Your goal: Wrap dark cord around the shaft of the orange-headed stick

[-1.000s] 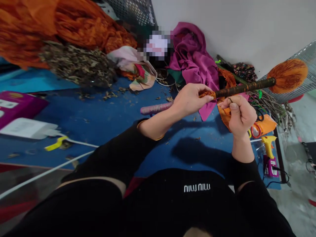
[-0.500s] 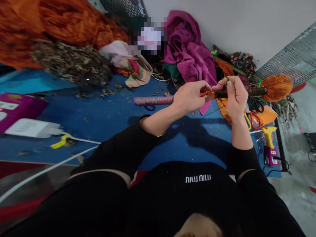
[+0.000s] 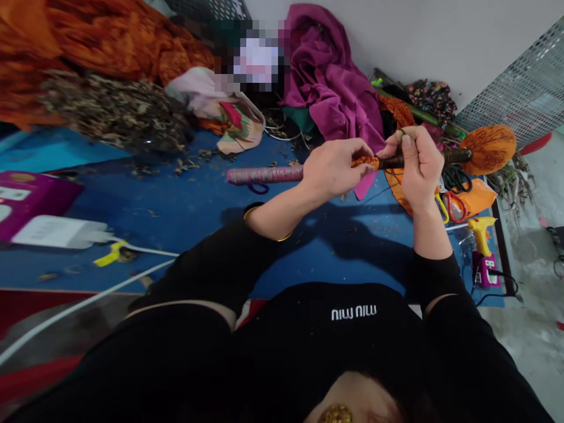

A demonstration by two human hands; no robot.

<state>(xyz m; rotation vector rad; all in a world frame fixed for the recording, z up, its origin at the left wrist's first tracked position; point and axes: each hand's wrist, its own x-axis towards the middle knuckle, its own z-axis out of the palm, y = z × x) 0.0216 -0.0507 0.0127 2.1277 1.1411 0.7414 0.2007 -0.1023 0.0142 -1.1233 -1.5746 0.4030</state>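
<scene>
Across the front of my body lies a wrapped stick (image 3: 264, 175). Its left part is bound in pinkish-grey, its right part in dark brown, and a bundle of orange cloth (image 3: 489, 150) bulges at its right end. My left hand (image 3: 328, 170) is closed round the middle of the stick, thumb and fingertips at a short orange patterned section (image 3: 366, 163). Just to the right, my right hand (image 3: 420, 164) pinches a thin dark strand (image 3: 402, 133) slightly above the brown-wound part. Most of the strand is hidden by the fingers.
Behind the stick are a magenta cloth (image 3: 326, 88), dried plant matter (image 3: 118, 111) and orange fabric (image 3: 110, 35). At right lie red-handled scissors (image 3: 456, 205) and a yellow glue gun (image 3: 482, 232). A white plug (image 3: 57, 231) and cable sit left on the blue table (image 3: 185, 205).
The view has shifted slightly. My right hand has come up a little, with the strand still pinched. My left hand keeps its hold on the stick.
</scene>
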